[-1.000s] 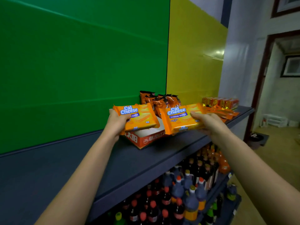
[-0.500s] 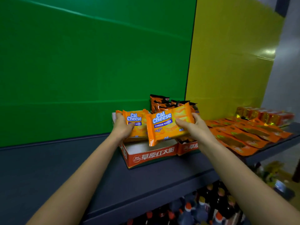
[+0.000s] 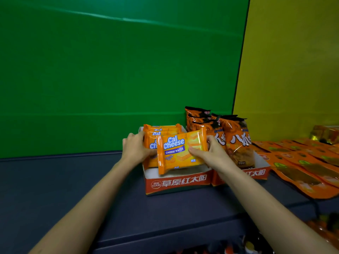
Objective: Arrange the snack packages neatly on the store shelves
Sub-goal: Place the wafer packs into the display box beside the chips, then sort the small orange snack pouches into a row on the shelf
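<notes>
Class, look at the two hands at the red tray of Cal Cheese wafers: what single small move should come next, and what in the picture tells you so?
Probably lower the front wafer pack in the right hand into the red tray, upright against the row. It is tilted above the tray's open front space, while the left hand steadies the standing packs behind.

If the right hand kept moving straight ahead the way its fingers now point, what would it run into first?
The right hand points left and slightly back, gripping the front Cal Cheese pack. Going on, that pack would probably press into the upright Cal Cheese packs behind it in the red tray, near the left hand; depth is unclear.
</notes>
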`<control>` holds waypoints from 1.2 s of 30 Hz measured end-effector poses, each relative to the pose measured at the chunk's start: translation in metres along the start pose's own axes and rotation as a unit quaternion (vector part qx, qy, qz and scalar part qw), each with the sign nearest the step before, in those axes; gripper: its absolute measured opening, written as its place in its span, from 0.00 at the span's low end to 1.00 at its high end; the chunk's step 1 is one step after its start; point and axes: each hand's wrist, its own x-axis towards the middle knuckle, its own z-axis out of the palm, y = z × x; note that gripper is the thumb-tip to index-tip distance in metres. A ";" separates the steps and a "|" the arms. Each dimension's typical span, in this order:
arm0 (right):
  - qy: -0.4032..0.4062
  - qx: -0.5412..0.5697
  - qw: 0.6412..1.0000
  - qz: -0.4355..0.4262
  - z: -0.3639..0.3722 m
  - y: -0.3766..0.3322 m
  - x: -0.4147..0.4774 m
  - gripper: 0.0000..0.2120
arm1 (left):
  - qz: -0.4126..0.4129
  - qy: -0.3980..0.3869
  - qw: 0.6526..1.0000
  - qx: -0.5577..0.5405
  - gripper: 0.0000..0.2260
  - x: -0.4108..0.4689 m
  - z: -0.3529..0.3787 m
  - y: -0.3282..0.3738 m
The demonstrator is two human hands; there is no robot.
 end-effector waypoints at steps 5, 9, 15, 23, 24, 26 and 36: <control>-0.039 -0.121 0.992 -0.015 0.014 -0.002 0.008 0.28 | 0.010 -0.006 0.999 -0.046 0.16 0.002 -0.002 -0.015; -0.046 -0.213 0.975 -0.039 0.019 -0.005 0.015 0.28 | 0.013 0.000 0.992 -0.126 0.10 0.003 -0.009 -0.026; -0.034 -0.308 0.950 -0.045 0.030 -0.002 0.021 0.32 | 0.015 0.068 0.997 -0.038 0.09 -0.001 -0.020 -0.030; 0.026 -0.365 0.925 -0.101 0.042 0.002 0.014 0.35 | 0.021 0.093 0.994 0.046 0.11 -0.023 -0.034 -0.040; 0.024 -0.374 0.921 -0.107 0.043 0.001 0.013 0.36 | 0.020 0.095 0.994 0.055 0.11 -0.027 -0.037 -0.041; 0.023 -0.386 0.914 -0.122 0.044 -0.002 0.011 0.38 | 0.018 0.100 0.992 0.073 0.11 -0.035 -0.043 -0.045; -0.032 -0.329 0.882 -0.336 0.114 -0.062 -0.028 0.20 | -0.040 0.121 0.978 0.163 0.09 -0.111 -0.107 -0.098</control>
